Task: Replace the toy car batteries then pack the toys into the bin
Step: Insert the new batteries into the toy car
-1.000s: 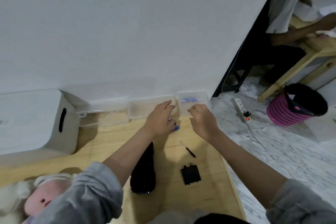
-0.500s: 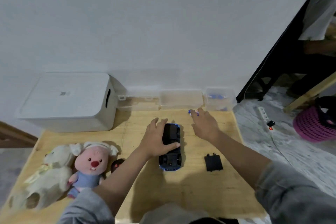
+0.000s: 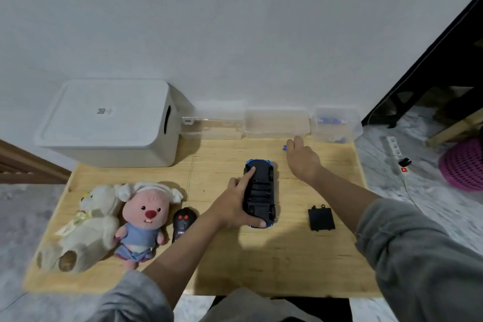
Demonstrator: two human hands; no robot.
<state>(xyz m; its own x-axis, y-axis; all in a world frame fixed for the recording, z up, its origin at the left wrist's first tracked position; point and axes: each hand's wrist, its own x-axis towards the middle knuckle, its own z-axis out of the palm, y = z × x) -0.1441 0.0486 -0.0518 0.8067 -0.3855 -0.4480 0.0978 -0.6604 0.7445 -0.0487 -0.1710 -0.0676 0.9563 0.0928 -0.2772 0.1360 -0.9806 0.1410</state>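
A blue toy car (image 3: 261,191) lies upside down in the middle of the wooden table (image 3: 261,264), its battery bay uncovered. My left hand (image 3: 232,209) grips the car from the left, index finger along the underside and thumb round the near end. My right hand (image 3: 302,158) hovers beyond the car near the clear boxes, pinching a small blue battery (image 3: 284,148) at its fingertips. The black battery cover (image 3: 321,218) lies to the right of the car. A white lidded bin (image 3: 109,123) stands at the back left.
A black remote control (image 3: 183,225), a pink plush (image 3: 143,219) and a white plush (image 3: 88,225) lie at the left. Clear boxes (image 3: 275,123) line the wall; the right one (image 3: 337,125) holds blue batteries. A power strip (image 3: 397,154) and a pink basket (image 3: 462,165) are on the floor.
My left hand came back from the clear boxes and took hold of the car. My right hand drew back from the boxes with a blue battery. The view swung left and widened.
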